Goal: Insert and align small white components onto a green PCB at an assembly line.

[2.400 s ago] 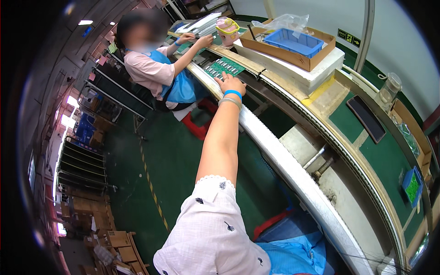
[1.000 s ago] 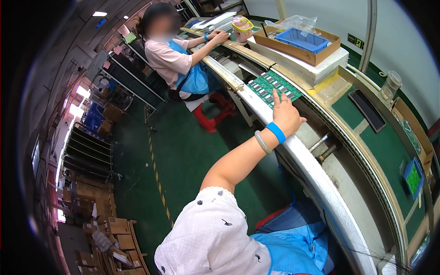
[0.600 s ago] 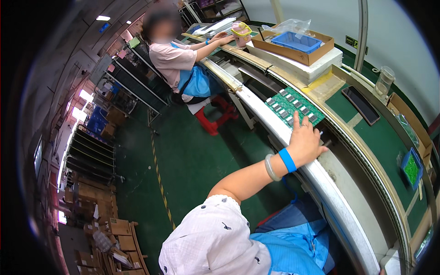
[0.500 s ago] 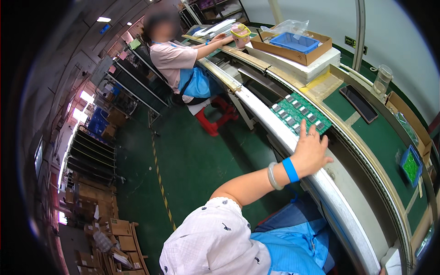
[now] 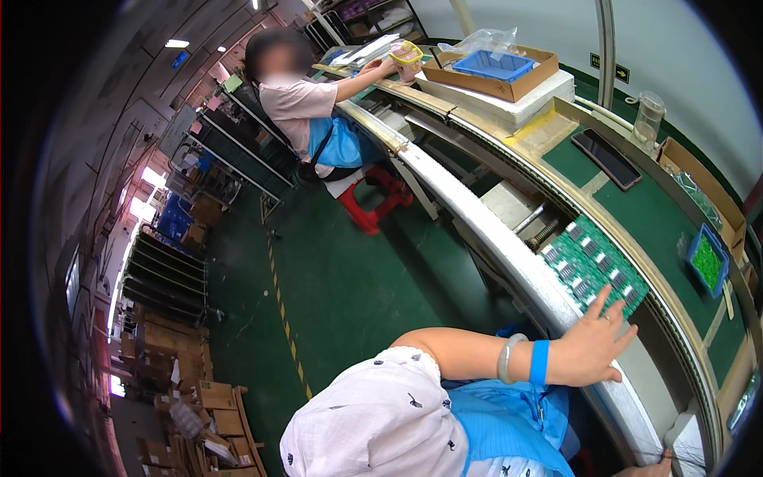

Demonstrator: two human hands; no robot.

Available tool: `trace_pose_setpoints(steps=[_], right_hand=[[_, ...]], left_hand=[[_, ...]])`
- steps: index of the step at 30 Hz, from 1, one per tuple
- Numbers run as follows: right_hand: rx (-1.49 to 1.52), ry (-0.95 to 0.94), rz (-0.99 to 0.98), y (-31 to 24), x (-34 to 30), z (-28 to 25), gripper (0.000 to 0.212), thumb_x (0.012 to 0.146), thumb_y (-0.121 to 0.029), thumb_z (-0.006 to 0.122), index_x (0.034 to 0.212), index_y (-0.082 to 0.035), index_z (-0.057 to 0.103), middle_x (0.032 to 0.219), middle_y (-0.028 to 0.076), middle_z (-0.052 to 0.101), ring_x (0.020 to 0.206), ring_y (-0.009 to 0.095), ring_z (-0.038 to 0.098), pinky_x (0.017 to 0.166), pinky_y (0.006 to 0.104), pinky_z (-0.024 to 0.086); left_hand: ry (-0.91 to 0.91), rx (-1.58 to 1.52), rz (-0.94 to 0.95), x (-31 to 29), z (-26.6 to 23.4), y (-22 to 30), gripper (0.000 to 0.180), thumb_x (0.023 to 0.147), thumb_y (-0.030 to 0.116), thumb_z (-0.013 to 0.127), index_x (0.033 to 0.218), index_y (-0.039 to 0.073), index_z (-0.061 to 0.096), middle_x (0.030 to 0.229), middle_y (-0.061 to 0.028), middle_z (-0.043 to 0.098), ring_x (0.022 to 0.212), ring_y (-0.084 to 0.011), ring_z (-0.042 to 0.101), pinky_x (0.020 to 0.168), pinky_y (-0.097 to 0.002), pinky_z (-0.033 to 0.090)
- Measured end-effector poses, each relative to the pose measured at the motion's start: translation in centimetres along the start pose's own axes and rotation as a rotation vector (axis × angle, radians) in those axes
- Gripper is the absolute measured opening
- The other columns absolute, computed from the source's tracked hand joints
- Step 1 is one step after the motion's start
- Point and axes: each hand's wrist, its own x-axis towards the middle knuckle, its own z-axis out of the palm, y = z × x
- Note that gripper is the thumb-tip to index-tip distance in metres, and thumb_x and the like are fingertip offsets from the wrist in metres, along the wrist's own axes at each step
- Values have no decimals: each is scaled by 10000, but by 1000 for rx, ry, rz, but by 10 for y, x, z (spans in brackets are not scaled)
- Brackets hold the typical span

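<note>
At the near edge of the conveyor belt (image 5: 636, 215), the person's left hand (image 5: 592, 346) lies spread flat, fingertips touching the green circuit board panel (image 5: 592, 266), gripping nothing.

Green conveyor belt (image 5: 636, 211): circuit board panel (image 5: 592, 266), black tablet (image 5: 606, 158), blue tray (image 5: 706, 261).

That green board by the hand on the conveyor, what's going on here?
A person seated at a curved conveyor line has the left hand spread open, fingertips on the near edge of a green circuit board panel lying on the line. The right hand barely shows at the lower edge. Farther up the line, a co-worker sits handling a small yellow-rimmed container. A dark phone and a blue tray of green parts rest on the green bench.
</note>
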Motion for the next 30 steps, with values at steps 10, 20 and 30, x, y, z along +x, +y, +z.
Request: trace_pose_setpoints(steps=[10,20,30], right_hand=[[83,44,185,3,-14,6,574,1105,-291,336,747,-115,750,778,2,721,681,214,618,699,376,404],[58,19,222,14,-36,16,531,1100,-300,356,774,-115,731,772,19,708,708,228,611,710,399,389],[-43,-58,-76,-12,22,-10,446,1098,-148,339,868,-71,713,777,36,695,625,223,644,559,355,516]], left_hand=[[17,-109,184,19,39,59,867,815,626,655,1393,-10,536,1321,-345,544,1408,-468,364,1187,-686,-6],[49,-179,303,34,60,80,864,781,609,687,1377,-2,552,1313,-300,562,1396,-424,392,1196,-677,29],[375,-322,191,23,9,2,578,785,402,771,1209,34,633,1225,-157,607,1336,-361,444,1175,-670,133]])
